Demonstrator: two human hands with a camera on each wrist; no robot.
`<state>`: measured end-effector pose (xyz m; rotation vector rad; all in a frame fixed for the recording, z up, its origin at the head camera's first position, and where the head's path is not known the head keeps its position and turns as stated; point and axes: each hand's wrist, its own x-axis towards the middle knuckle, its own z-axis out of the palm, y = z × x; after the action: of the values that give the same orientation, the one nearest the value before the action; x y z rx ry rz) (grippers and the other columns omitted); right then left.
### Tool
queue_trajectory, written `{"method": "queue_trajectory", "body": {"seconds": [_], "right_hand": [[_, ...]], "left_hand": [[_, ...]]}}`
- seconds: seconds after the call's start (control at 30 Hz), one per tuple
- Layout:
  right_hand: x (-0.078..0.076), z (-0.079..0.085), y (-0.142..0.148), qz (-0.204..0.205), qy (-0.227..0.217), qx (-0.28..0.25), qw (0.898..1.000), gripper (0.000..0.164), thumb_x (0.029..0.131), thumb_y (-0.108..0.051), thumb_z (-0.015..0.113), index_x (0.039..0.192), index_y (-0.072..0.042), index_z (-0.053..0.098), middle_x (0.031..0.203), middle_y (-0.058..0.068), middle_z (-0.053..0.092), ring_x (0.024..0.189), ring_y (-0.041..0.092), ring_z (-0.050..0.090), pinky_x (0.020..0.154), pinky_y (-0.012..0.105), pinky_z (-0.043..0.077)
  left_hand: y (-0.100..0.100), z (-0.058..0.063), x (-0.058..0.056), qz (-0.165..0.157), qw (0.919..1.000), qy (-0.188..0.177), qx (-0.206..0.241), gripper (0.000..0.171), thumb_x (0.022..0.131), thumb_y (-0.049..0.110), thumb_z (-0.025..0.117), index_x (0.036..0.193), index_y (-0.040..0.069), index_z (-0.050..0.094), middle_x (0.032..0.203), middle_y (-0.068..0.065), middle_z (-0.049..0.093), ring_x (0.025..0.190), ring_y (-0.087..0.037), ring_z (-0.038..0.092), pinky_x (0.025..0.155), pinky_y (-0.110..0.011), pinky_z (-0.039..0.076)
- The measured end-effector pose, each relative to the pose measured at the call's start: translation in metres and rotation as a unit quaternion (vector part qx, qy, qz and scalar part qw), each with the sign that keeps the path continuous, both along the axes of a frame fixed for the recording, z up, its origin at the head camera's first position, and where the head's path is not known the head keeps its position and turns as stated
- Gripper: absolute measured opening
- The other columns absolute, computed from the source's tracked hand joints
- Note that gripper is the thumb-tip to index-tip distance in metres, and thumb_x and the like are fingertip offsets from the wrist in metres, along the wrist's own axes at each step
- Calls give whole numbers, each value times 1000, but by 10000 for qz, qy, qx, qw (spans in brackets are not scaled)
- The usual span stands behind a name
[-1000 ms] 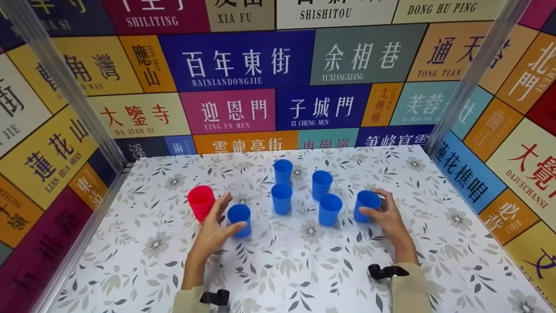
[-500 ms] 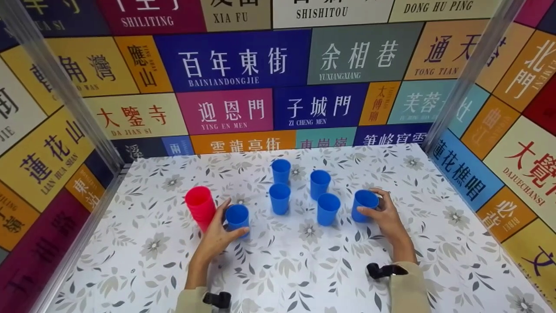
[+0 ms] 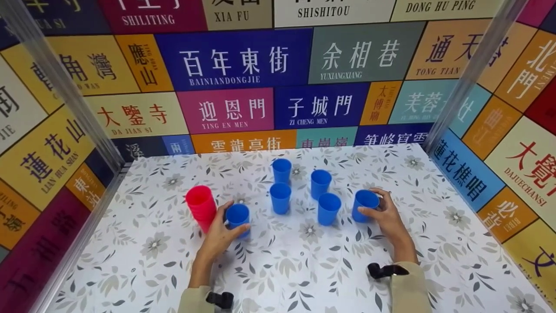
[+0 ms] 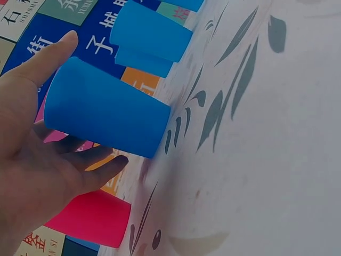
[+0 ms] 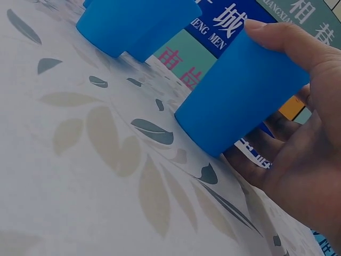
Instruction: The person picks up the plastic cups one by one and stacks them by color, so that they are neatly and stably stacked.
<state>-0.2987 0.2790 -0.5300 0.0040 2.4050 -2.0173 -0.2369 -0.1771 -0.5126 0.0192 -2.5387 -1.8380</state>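
Note:
My left hand (image 3: 216,240) holds an upright blue plastic cup (image 3: 237,214), thumb at the near side and fingers round the far side. In the left wrist view, that blue cup (image 4: 109,109) stands with its base on the tabletop. A stack of red cups (image 3: 201,209) stands just left of this hand, its lower part partly hidden by it. At the right, my right hand (image 3: 392,222) grips another upright blue cup (image 3: 364,208). The right wrist view has the thumb at the rim of this blue cup (image 5: 240,93) and the fingers behind it, base on the table.
Between the hands several more blue cups stand upright, in two pairs: a far-left cup (image 3: 282,171), a near-left cup (image 3: 280,200), a far-right cup (image 3: 320,186) and a near-right cup (image 3: 329,211). The table (image 3: 304,278) has a leaf-patterned cover. Printed panels (image 3: 234,61) surround it.
My left hand has closed in round the left blue cup, its fingers drawing nearer to the rim. The right hand and the cups stay in place; the head view shifts slightly.

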Motion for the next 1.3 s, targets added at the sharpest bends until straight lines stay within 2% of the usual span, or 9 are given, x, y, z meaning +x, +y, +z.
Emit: {"method": "queue_trajectory", "body": {"seconds": [0.1, 0.2, 0.4, 0.57, 0.7, 0.9, 1.03, 1.13, 1.3], "right_hand": [[0, 0, 1, 19, 0, 8, 10000, 64, 88, -18, 77, 140, -25, 40, 124, -11, 57, 111, -1, 59, 94, 13, 44], [0, -1, 1, 41, -3, -6, 10000, 66, 88, -18, 77, 142, -21, 38, 127, -7, 57, 111, -1, 58, 94, 13, 44], [-1, 0, -1, 95, -37, -57, 9999, 76, 89, -16, 76, 149, -10, 31, 128, -7, 56, 111, 0, 59, 94, 14, 46], [-1, 0, -2, 168, -24, -95, 9998, 75, 89, -15, 75, 149, -9, 31, 127, -7, 56, 111, 1, 60, 94, 14, 46], [0, 1, -1, 175, -70, 16, 9998, 74, 90, -17, 75, 150, -11, 31, 132, -2, 55, 112, 0, 59, 95, 13, 45], [0, 4, -1, 197, -108, 110, 9997, 75, 91, -20, 75, 151, -13, 30, 142, 10, 50, 113, -1, 57, 96, 13, 43], [-1, 6, 0, 282, -87, 95, 9995, 75, 91, -19, 74, 151, -12, 30, 143, 14, 49, 113, 1, 58, 95, 13, 44], [1, 5, 0, 326, -110, 89, 9994, 76, 91, -18, 74, 151, -10, 29, 141, 13, 50, 112, 1, 58, 94, 13, 45], [1, 3, 2, 330, -104, -5, 9994, 75, 90, -15, 74, 151, -10, 31, 132, 3, 54, 110, 1, 60, 93, 14, 47]], "left_hand": [[0, 0, 0, 81, 10000, -13, 27, 84, 85, 29, 80, 153, 13, 34, 159, -18, 36, 146, -42, 36, 117, -59, 35], [0, 0, 0, 144, 9999, -87, -17, 83, 86, 31, 80, 153, 13, 34, 158, -17, 37, 147, -41, 35, 117, -58, 35], [-1, -1, 0, 193, 9998, -29, -97, 77, 86, 27, 80, 149, 8, 39, 151, -20, 46, 141, -41, 45, 113, -53, 43], [2, 0, 0, 295, 9995, 0, -81, 76, 85, 28, 80, 148, 10, 42, 151, -18, 47, 139, -39, 48, 112, -51, 45], [8, 4, -1, 259, 9996, 104, 89, 76, 84, 27, 82, 147, 8, 43, 151, -19, 47, 138, -39, 48, 112, -52, 44], [18, 14, -2, 129, 9998, 155, 71, 74, 85, 29, 81, 146, 8, 45, 147, -19, 51, 136, -38, 50, 112, -53, 44], [24, 21, 0, 2, 9997, 242, 21, 74, 85, 31, 81, 146, 9, 45, 143, -18, 55, 131, -36, 53, 111, -53, 45], [29, 23, 2, -136, 9996, 258, -22, 73, 85, 32, 80, 146, 10, 45, 141, -17, 55, 129, -34, 54, 110, -52, 47], [38, 31, 0, -557, 9983, 138, -72, 74, 85, 36, 80, 145, 12, 45, 140, -15, 55, 129, -33, 54, 107, -48, 50]]}}
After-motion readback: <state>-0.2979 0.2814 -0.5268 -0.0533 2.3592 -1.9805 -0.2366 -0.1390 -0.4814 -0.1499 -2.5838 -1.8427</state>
